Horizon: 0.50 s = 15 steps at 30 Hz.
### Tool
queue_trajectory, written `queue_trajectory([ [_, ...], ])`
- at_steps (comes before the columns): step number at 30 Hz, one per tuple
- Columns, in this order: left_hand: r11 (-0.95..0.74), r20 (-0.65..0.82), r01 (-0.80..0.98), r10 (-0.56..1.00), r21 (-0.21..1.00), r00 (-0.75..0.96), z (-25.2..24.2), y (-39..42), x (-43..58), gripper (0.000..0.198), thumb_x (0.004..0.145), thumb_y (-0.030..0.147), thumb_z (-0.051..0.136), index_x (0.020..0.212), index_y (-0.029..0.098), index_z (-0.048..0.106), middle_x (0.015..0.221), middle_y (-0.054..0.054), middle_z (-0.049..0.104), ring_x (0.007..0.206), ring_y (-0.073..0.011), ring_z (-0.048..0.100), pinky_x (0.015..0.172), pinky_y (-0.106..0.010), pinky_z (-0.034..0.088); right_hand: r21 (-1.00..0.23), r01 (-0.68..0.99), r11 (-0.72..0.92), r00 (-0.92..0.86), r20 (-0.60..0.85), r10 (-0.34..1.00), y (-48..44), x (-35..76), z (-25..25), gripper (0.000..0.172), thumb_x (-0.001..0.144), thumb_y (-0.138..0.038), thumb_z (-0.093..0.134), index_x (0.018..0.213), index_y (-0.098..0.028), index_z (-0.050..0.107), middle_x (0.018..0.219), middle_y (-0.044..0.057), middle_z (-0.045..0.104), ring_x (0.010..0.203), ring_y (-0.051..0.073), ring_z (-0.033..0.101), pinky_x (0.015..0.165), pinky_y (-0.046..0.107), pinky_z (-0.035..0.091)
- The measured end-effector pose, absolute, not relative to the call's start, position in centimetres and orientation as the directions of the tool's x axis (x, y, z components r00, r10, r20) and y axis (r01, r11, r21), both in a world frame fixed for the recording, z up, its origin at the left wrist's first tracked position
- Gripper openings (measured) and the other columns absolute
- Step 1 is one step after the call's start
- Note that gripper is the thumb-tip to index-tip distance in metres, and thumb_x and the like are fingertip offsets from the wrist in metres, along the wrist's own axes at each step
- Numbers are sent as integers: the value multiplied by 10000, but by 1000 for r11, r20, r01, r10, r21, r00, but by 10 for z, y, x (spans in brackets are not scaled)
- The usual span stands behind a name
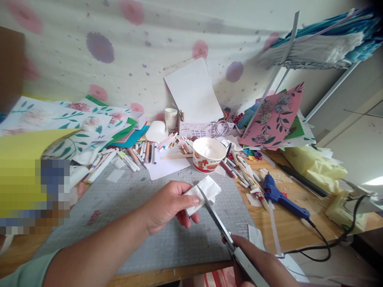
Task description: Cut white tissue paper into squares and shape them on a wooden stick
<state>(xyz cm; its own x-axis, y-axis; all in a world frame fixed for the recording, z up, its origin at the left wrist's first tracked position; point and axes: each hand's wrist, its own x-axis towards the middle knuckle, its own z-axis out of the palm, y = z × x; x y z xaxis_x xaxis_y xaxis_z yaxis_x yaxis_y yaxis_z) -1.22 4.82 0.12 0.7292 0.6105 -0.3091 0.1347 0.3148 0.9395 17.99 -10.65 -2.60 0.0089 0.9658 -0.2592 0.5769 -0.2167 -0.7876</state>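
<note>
My left hand (169,207) pinches a folded piece of white paper (206,191) above the grey cutting mat (125,207). My right hand (254,259), low at the frame's bottom edge, grips a pair of scissors (223,229). The long blades point up and to the left and meet the paper's lower edge, right beside my left thumb. Most of my right hand's fingers are hidden behind the scissors' handle.
A paper bowl (208,154) stands just beyond the mat, ringed by several markers (140,153). A blue glue gun (283,197) with a black cord lies on the wooden table at right. Floral papers (272,115), yellow card (20,171) and paper cups (170,118) crowd the back.
</note>
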Motion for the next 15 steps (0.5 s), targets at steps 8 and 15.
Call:
queue_trajectory([
  [8,373,-355,150,576,916,736,-4,51,-12,209,710,343,678,719,146,607,547,-33,677,405,-95,536,402,-187,380,-739,628,-245,32,-290,956,-107,175,-29,679,651,-672,599,1099,-167,667,813,115,764,791,326,697,686,338,520],
  [15,403,-410,198,552,893,726,-12,55,-9,239,700,377,669,706,164,561,544,-16,674,395,-88,535,395,-183,367,-761,630,-157,-16,-215,977,-106,175,-28,539,735,-612,519,996,-163,663,783,87,723,700,246,627,583,273,466],
])
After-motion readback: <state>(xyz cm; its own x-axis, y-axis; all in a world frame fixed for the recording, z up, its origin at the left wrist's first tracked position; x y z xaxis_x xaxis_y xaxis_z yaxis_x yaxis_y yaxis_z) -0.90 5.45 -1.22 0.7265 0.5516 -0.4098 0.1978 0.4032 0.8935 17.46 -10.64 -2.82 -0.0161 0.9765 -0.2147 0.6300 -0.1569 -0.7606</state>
